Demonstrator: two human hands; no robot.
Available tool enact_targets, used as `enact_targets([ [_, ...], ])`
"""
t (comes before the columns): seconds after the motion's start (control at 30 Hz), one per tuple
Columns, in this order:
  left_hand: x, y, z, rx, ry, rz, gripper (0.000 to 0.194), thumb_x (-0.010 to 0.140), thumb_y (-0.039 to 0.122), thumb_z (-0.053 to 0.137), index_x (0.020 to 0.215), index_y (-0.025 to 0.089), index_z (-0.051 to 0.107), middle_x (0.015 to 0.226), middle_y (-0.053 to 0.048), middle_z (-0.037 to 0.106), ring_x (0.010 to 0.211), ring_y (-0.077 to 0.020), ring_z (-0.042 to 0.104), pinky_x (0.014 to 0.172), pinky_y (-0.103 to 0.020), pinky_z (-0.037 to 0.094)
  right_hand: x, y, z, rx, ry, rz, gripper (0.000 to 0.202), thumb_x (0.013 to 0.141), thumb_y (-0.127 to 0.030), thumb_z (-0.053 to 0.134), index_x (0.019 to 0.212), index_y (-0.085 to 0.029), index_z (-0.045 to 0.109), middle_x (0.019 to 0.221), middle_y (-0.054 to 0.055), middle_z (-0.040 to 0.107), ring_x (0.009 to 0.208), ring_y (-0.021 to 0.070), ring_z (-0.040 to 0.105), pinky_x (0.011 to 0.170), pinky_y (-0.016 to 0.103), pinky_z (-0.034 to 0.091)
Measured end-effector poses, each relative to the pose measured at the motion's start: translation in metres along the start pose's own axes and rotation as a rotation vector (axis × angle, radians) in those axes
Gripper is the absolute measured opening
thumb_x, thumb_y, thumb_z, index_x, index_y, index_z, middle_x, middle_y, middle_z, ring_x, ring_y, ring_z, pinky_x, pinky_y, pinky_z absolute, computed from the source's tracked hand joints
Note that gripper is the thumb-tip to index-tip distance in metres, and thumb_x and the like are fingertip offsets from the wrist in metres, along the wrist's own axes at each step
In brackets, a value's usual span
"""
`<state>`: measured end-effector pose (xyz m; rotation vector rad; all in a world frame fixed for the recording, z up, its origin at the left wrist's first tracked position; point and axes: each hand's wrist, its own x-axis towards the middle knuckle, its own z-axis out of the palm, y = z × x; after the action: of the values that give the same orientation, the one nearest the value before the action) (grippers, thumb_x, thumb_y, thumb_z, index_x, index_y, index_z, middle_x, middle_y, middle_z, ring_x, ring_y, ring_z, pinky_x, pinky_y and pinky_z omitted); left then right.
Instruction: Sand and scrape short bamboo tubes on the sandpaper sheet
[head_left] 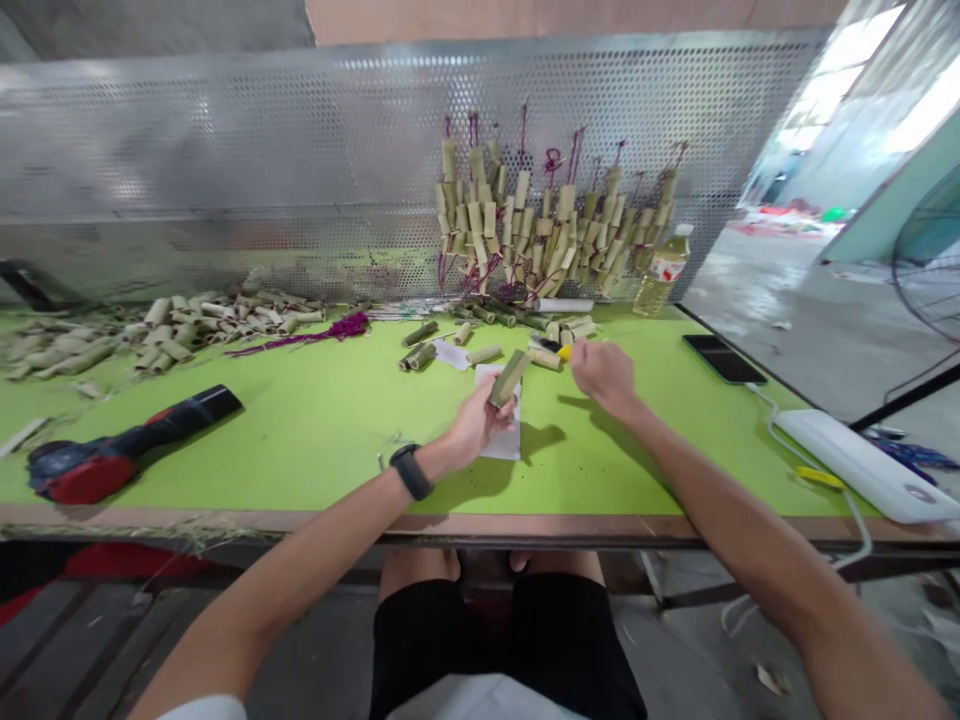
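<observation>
My left hand (486,415), with a dark watch on its wrist, is closed around a short bamboo piece (510,378) tilted up to the right. A white sheet of paper (510,442) lies on the green tabletop under that hand. To the right, my right hand (604,375) is in a fist around a small tool with a yellow and dark body (564,352). The tool points left toward the bamboo and stays apart from it; its exact kind is hidden by my fingers. Cut bamboo pieces (486,354) lie just beyond both hands.
Strung bamboo bundles (525,220) lean on the perforated metal panel (322,150), beside a bottle (664,272). Loose bamboo (169,335), purple cord (349,325) and a red-black power tool (97,465) occupy the left. A phone (724,358) and white power bank (862,465) sit right.
</observation>
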<state>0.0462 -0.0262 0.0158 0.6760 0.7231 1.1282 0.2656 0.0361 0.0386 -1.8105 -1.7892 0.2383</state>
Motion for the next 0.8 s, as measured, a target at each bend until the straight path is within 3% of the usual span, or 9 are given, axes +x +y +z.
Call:
enact_targets([
  [0.07,-0.002,-0.003,0.003,0.004,-0.044,0.006,0.037,0.129,0.03,0.034,0.123,0.019,0.068,0.07,0.004,0.054,0.056,-0.0151,0.055,0.055,-0.022,0.059,0.006,0.009,-0.009,-0.076,0.12,0.036,0.059,0.116,-0.027,0.042,0.059,-0.025,0.056,0.058,0.006,0.057,0.053,0.0194,0.052,0.057,0.034,0.037],
  [0.13,-0.001,-0.004,0.005,-0.002,0.0,-0.021,0.042,0.129,0.031,0.031,0.112,0.018,0.068,0.07,0.003,0.054,0.055,-0.0144,0.052,0.052,-0.022,0.058,0.007,0.011,-0.011,-0.077,0.137,0.03,0.06,0.116,-0.027,0.041,0.058,-0.025,0.056,0.057,0.006,0.056,0.054,0.0198,0.053,0.058,0.034,0.036],
  [0.23,0.002,0.0,0.005,-0.035,0.078,-0.033,0.042,0.129,0.031,0.036,0.109,0.017,0.071,0.071,0.002,0.055,0.054,-0.0134,0.05,0.047,-0.02,0.055,-0.002,0.001,0.0,0.016,0.04,-0.038,0.062,0.118,-0.028,0.039,0.057,-0.027,0.049,0.054,0.003,0.051,0.05,0.0173,0.048,0.053,0.033,0.032],
  [0.4,0.006,0.006,0.002,-0.049,0.113,-0.043,0.045,0.128,0.032,0.041,0.099,0.017,0.072,0.072,0.0,0.056,0.055,-0.0139,0.052,0.046,-0.021,0.054,-0.02,-0.015,0.024,0.11,-0.189,-0.197,0.063,0.118,-0.024,0.045,0.055,-0.028,0.038,0.05,-0.004,0.039,0.044,0.0122,0.036,0.049,0.031,0.025],
  [0.53,0.006,0.005,0.002,-0.049,0.119,-0.052,0.046,0.128,0.032,0.039,0.107,0.015,0.076,0.07,0.0,0.054,0.055,-0.0153,0.053,0.045,-0.022,0.052,-0.025,-0.014,0.032,0.143,-0.28,-0.251,0.061,0.118,-0.024,0.046,0.057,-0.027,0.039,0.051,-0.005,0.035,0.042,0.0113,0.031,0.049,0.031,0.023],
  [0.67,0.009,0.002,-0.001,-0.056,0.104,-0.045,0.046,0.128,0.032,0.038,0.116,0.013,0.079,0.067,0.002,0.05,0.053,-0.0148,0.051,0.048,-0.021,0.049,-0.024,-0.01,0.034,0.158,-0.28,-0.237,0.058,0.117,-0.025,0.044,0.059,-0.027,0.039,0.052,-0.004,0.037,0.042,0.0116,0.031,0.047,0.031,0.022],
  [0.8,0.018,-0.001,-0.008,-0.066,0.082,-0.022,0.045,0.129,0.033,0.041,0.111,0.014,0.078,0.065,0.006,0.043,0.052,-0.0132,0.045,0.052,-0.019,0.045,-0.024,-0.013,0.034,0.118,-0.194,-0.213,0.055,0.113,-0.02,0.045,0.059,-0.028,0.038,0.053,-0.003,0.039,0.044,0.0125,0.036,0.047,0.032,0.025],
])
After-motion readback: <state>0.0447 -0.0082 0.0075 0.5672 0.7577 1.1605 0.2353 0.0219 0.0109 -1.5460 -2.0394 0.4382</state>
